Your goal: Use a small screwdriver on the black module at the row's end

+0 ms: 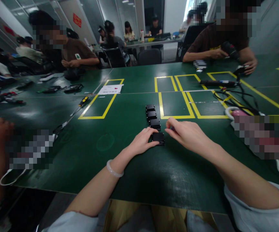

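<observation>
The left hand (143, 140) rests its fingertips on the nearest black block (158, 137), last in a row of four black blocks (153, 121) on the green table (129, 167), while the right hand (187, 133) pinches something small just beside it (too hidden to identify). A sideways nudge could, I judge, knock the row crooked. The white card (110, 89) carries red print too small to read.

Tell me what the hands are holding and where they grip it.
The left hand rests fingertips on the nearest black box's left edge. The right hand pinches something small, too hidden to identify.
</observation>
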Tool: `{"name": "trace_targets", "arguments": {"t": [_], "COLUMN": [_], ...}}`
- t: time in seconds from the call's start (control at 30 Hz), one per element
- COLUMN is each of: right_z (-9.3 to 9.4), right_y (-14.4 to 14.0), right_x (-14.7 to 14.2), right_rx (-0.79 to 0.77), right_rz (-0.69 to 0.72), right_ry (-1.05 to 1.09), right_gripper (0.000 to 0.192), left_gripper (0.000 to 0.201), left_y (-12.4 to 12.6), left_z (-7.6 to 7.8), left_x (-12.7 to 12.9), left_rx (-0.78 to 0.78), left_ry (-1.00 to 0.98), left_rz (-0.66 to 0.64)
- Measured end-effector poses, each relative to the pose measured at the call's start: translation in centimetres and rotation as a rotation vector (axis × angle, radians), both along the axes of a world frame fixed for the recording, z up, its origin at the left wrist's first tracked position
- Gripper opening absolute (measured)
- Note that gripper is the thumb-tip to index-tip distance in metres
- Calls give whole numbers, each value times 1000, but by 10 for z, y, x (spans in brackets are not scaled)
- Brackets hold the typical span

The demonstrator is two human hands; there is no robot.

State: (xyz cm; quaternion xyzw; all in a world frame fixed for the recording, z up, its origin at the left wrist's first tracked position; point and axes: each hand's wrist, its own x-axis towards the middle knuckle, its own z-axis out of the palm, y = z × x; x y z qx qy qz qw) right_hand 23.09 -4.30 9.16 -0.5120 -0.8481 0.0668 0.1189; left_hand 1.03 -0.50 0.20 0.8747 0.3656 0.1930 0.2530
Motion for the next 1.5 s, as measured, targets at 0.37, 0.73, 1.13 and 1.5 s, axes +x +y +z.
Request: {"name": "trace_targets", "arguments": {"t": [0.37,0.73,1.13,1.5], "right_z": [-1,0,0,0], "right_y": [-2,-1,-1,-1], "right_x": [-1,0,0,1], "right_rx": [13,-11,-23,-7], "right_rz": [6,17,16,37], "right_ry": [37,86,78,67], "right_gripper": [19,17,18,18], "left_gripper": [37,35,36,37], "left_y": [0,0,0,0], "left_z": [0,1,1,1], "left_x": [0,0,0,0], "left_rx": [16,-3,4,-7], "left_ry": [4,5,13,9], "left_rz": [-2,-4,-7,-3]}}
